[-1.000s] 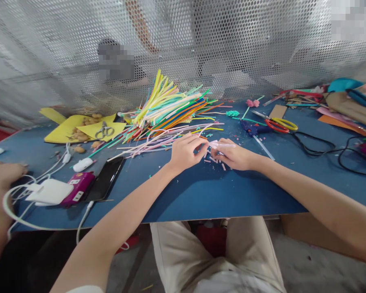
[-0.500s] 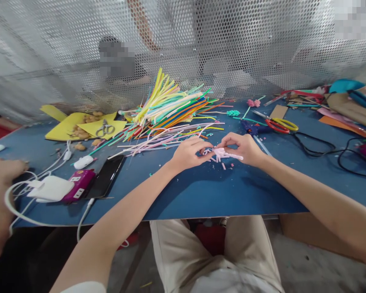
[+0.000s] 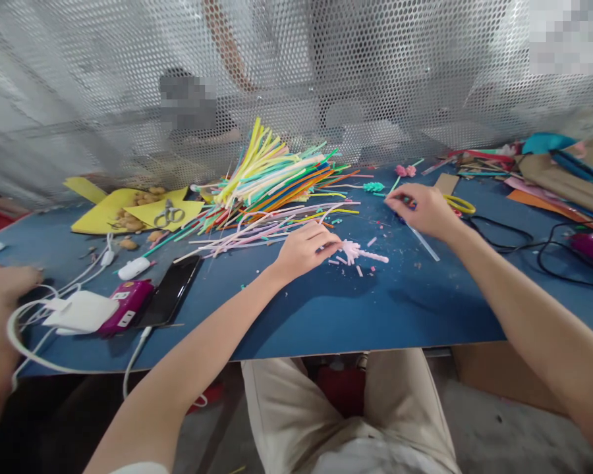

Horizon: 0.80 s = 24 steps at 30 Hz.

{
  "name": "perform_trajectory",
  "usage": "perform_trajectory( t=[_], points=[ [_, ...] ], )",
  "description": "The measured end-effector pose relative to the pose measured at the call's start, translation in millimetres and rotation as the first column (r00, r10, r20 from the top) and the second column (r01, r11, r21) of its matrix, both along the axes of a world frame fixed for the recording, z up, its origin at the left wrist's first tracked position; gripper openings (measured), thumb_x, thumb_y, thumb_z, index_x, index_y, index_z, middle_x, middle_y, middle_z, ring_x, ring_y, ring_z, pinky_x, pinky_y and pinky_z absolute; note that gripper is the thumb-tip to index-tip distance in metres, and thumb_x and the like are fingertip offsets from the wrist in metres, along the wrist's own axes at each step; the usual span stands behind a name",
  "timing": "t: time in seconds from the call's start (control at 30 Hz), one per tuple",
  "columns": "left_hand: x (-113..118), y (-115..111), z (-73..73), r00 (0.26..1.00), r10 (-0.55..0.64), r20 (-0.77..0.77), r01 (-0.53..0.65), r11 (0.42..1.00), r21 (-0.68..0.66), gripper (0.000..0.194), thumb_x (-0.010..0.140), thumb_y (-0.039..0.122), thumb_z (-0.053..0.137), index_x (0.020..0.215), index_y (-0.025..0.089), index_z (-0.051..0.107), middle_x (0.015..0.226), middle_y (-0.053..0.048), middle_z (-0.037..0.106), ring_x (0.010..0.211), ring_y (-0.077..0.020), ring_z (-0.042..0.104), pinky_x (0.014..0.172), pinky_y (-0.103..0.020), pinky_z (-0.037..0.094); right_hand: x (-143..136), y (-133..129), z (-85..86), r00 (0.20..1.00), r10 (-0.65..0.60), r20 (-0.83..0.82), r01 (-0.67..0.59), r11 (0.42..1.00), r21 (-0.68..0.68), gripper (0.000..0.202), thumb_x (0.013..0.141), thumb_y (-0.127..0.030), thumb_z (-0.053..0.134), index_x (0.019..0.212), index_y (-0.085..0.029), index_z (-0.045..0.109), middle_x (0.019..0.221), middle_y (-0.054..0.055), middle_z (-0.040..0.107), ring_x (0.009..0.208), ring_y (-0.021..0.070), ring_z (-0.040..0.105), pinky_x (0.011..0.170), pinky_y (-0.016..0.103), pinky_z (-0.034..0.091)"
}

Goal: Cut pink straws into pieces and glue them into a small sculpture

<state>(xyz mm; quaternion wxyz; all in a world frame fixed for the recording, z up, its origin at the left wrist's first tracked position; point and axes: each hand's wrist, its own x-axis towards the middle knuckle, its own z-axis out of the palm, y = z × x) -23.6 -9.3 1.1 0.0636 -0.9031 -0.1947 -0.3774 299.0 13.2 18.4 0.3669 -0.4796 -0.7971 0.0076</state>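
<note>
1. Your left hand [image 3: 304, 253] pinches one end of the pale pink pipe-cleaner piece [image 3: 353, 253] between thumb and fingers; its twisted stem points right, above the blue table [image 3: 326, 322].
2. Your right hand [image 3: 423, 208] is well apart from it, over the mostly hidden blue glue gun [image 3: 412, 204]. Its fingers curve toward the thumb; you cannot tell whether they grip anything.
3. Pink clippings [image 3: 360, 270] lie around your pink piece, near the loose lilac pipe cleaners [image 3: 257, 228].
4. Beyond your left hand lies the multicoloured pipe-cleaner bundle [image 3: 277, 178].
</note>
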Motion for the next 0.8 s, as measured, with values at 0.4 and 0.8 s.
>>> perform_trajectory(
  t=[0.4, 0.8],
  points=[
    [-0.2, 1.2, 0.5, 1.0, 0.026, 0.014, -0.026, 1.0, 0.001, 0.014, 0.099, 0.031, 0.059, 0.094, 0.022, 0.068, 0.087, -0.003, 0.073, 0.082, -0.0147, 0.067, 0.082, -0.031, 0.054, 61.6, 41.3, -48.5, 0.856, -0.229, 0.463, 0.332, 0.931, -0.153, 0.05, 0.071, -0.017, 0.057, 0.118, -0.021, 0.071, 0.128, 0.017, 0.063, 0.116, 0.0427, 0.053, 0.096, 0.068, 0.039],
    [-1.5, 0.7, 1.1, 1.0, 0.019, -0.019, -0.019, 1.0, 0.024, 0.015, 0.098, 0.03, 0.059, 0.091, 0.021, 0.067, 0.083, -0.002, 0.073, 0.078, -0.0143, 0.065, 0.079, -0.031, 0.051, 53.9, 38.2, -29.1, 0.997, -0.012, 0.076, 0.022, 0.992, -0.123, 0.036, 0.079, -0.034, 0.068, 0.112, -0.021, 0.062, 0.107, 0.011, 0.069, 0.095, 0.0272, 0.064, 0.089, 0.048, 0.049]
  ],
)
